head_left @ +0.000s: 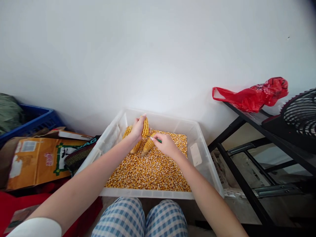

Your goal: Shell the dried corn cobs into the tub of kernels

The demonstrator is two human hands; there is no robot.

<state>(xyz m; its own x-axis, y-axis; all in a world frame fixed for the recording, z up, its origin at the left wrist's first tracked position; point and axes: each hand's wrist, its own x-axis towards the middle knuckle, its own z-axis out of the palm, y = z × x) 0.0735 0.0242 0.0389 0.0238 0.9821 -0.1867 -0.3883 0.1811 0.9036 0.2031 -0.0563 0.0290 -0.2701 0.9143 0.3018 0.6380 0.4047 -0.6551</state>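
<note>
My left hand (138,128) is closed around an ear of corn (145,127), held upright over the bin. My right hand (166,143) grips a small tool with a green handle (159,141). A thin dark tip points from it toward the lower end of that ear; its exact kind is hard to make out. Below my hands, more ears of corn (147,146) lie on a thick layer of loose kernels (150,172). All of this sits inside a translucent plastic bin (209,164) in front of my knees.
On the left are a blue crate (46,118), an orange-brown cardboard box (34,161) and a red bag (14,210). At the right, a black metal frame (234,177) bears a red plastic bag (259,95) and a fan (301,113). Behind the bin stands a white wall (153,49).
</note>
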